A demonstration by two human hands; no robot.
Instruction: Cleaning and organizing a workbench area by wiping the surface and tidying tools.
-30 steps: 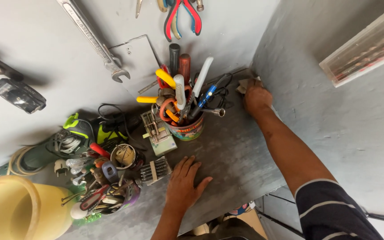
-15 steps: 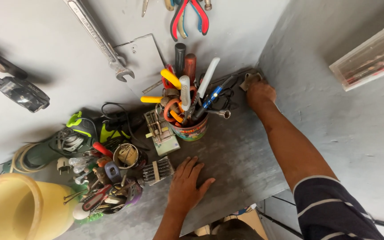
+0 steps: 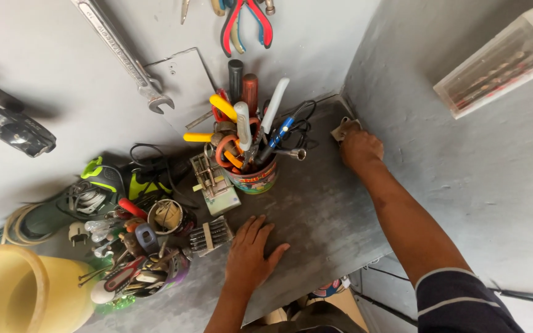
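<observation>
At the far right corner of the counter (image 3: 316,209), where it meets the wall, our right hand (image 3: 360,148) presses down on a small tan rag (image 3: 344,127). Fingers curl over the rag, closed on it; only its far edge peeks out beyond the knuckles, so the rag lies under and just ahead of the hand, tight to the corner. Its long axis cannot be told, too much is hidden. Right arm reaches long across the counter; this hand is the nearer one by far.

Our left hand (image 3: 249,254) lies flat, fingers spread wide, palm down on the bare grey counter near the front edge, holding nothing. It sits well apart from the rag, just beside a small rack of bits (image 3: 210,235).

Between the two hands, toward the back, stands a tin can (image 3: 255,179) crammed with screwdrivers and scissors, upright. Left of it we see a clutter of plugs, cables and small tools. A yellow bucket (image 3: 20,290) sits at far left. A wrench (image 3: 121,55) and pliers (image 3: 242,24) hang on the wall.
</observation>
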